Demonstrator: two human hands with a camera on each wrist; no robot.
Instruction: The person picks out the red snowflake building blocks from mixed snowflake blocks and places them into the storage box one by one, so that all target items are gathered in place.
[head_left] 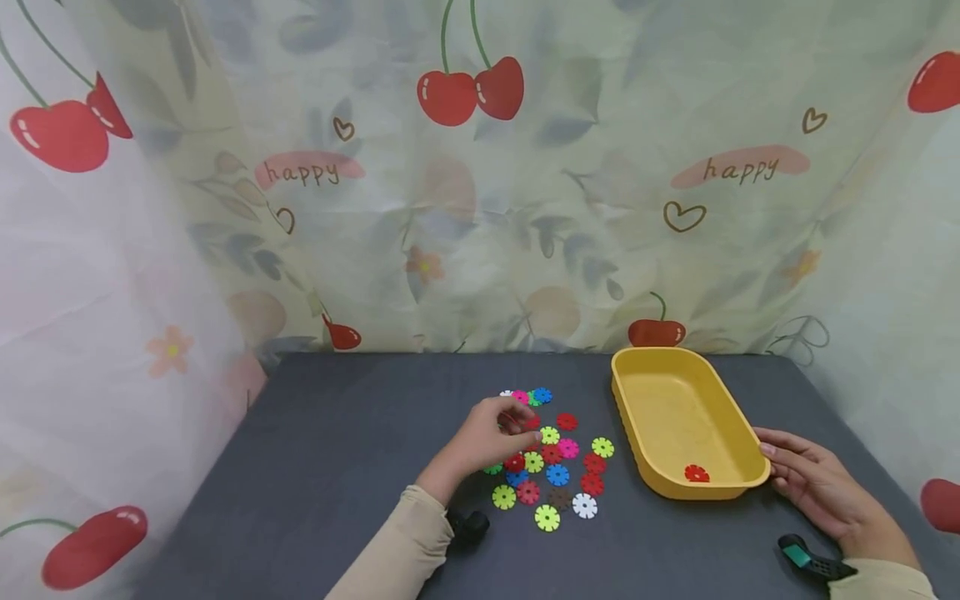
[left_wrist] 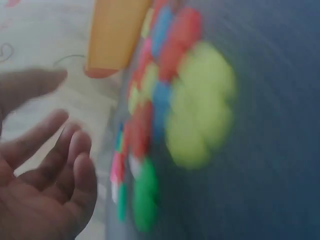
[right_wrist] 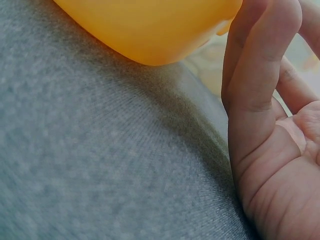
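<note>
I see my left hand (head_left: 483,437), loosely parted, over the scattered discs (head_left: 557,475); rightward, the yellow tray (head_left: 671,408) stands between them and my relaxed right hand (head_left: 828,492), touching it. A curtain (head_left: 480,208) hangs far.

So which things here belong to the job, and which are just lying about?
Seemingly part of the job:
notched discs, near the left fingers
yellow tray holding a red disc, right fingers at its edge

Probably just around:
cherry-patterned cloth behind
black devices at the wrists
</note>
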